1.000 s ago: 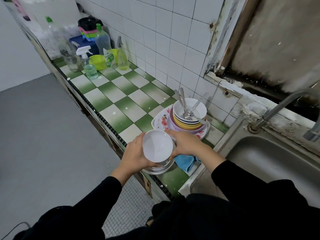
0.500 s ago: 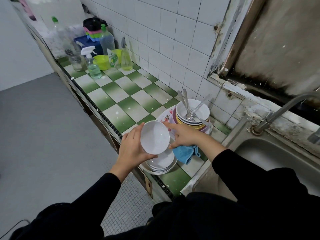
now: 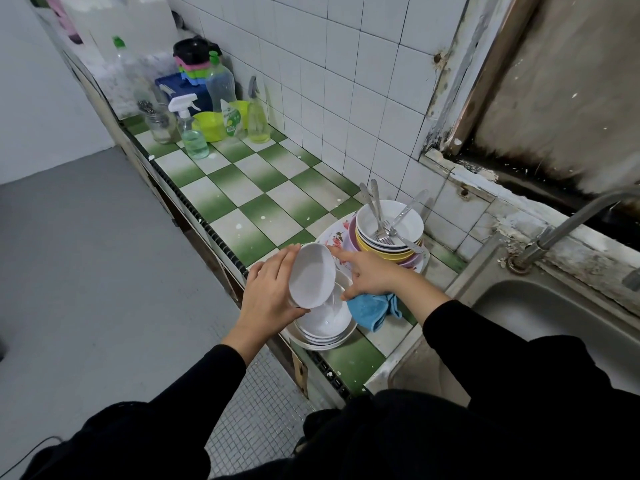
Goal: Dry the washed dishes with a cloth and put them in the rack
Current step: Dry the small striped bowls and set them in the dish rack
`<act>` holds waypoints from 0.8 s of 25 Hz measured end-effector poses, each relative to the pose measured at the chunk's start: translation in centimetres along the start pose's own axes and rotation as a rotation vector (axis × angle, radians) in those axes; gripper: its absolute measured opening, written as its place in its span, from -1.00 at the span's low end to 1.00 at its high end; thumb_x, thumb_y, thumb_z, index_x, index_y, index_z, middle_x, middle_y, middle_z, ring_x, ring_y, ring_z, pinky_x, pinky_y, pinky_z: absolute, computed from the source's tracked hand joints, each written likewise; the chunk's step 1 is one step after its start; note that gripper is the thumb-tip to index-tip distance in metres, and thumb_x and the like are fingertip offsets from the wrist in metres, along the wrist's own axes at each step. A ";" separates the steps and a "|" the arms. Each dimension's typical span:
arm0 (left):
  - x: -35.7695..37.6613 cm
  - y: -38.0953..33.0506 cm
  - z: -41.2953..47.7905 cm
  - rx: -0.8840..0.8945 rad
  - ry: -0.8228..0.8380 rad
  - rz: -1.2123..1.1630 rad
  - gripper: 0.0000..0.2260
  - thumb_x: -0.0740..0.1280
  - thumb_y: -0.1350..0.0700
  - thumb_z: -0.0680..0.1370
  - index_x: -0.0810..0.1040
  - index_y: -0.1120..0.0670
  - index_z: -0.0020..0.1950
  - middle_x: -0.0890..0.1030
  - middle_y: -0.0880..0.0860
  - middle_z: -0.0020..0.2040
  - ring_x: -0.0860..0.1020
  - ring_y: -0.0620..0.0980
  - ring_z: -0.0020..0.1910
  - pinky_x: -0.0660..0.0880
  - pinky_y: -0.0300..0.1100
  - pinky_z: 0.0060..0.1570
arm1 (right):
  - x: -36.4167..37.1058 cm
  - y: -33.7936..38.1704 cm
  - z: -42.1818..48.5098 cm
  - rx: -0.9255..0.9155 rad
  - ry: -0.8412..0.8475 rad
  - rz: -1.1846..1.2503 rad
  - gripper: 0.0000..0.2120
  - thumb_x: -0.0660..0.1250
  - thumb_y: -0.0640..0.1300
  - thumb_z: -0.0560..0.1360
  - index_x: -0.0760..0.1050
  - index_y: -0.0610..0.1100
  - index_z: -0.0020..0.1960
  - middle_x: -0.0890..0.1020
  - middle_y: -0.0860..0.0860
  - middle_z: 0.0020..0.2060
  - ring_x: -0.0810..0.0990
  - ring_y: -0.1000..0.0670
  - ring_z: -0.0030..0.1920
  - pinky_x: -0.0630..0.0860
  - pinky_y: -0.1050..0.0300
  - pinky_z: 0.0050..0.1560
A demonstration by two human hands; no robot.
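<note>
The bench point(image 3: 242, 199) is long, with green and white squares, and it runs along a white tiled wall. A grey sink point(image 3: 554, 317) sits at its right end, with a metal tap point(image 3: 571, 223) over it. Some bottles point(image 3: 221, 88) stand close together at the far left end of the bench.

Near the back edge, just beside the sink, there is a flowered plate point(image 3: 334, 237). A stack of coloured bowls point(image 3: 384, 249) sits on it. Forks and spoons point(image 3: 381, 223) lean in the top bowl.

At the front edge of the bench sits a pile of white bowls point(image 3: 325, 327).

The left hand point(image 3: 270, 296) holds one white bowl point(image 3: 311, 278) just above that pile. Its fingers are curled round the back and rim. The bowl is tipped on its side, so its inside faces the right hand point(image 3: 370, 271).

The right hand has one finger out straight, and the tip is at the rim of the held bowl. Its other fingers are hidden.

A blue cloth point(image 3: 370, 308) lies bunched on the bench just under the right hand, beside the pile. It is too hard to tell whether the hand grips the cloth.
</note>
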State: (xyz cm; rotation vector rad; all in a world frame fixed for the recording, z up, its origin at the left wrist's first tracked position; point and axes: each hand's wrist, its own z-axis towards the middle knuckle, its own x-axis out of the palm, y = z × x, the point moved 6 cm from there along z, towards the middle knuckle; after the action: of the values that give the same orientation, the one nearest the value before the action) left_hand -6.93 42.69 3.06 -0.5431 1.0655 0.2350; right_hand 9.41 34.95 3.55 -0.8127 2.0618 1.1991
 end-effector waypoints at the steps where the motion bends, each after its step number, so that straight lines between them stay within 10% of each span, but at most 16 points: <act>1: 0.0 -0.1 0.0 0.019 -0.009 0.011 -0.16 0.31 -0.34 0.32 0.29 0.12 0.46 0.49 0.09 0.34 0.45 0.05 0.28 0.41 -0.03 0.11 | 0.0 -0.2 0.0 0.001 -0.002 0.002 -0.02 0.52 -0.18 0.39 -0.03 0.16 0.56 0.38 0.11 -0.39 0.42 0.06 -0.37 0.40 0.18 -0.17; 20: -2.0 -2.1 0.5 0.272 -0.144 0.098 -0.18 0.54 -0.03 0.28 0.30 0.09 0.47 0.44 0.05 0.40 0.43 0.02 0.31 0.35 -0.07 0.15 | 0.7 -1.4 -0.4 -0.007 -0.073 0.226 0.01 0.54 -0.19 0.37 -0.05 0.13 0.57 0.43 -0.05 -0.44 0.39 0.04 -0.40 0.41 0.22 -0.27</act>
State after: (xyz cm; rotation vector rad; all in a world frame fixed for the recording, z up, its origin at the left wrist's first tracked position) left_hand -6.58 41.33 5.64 -0.2269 0.9653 0.2076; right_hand 9.93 33.90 2.44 -0.5407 2.1331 1.3356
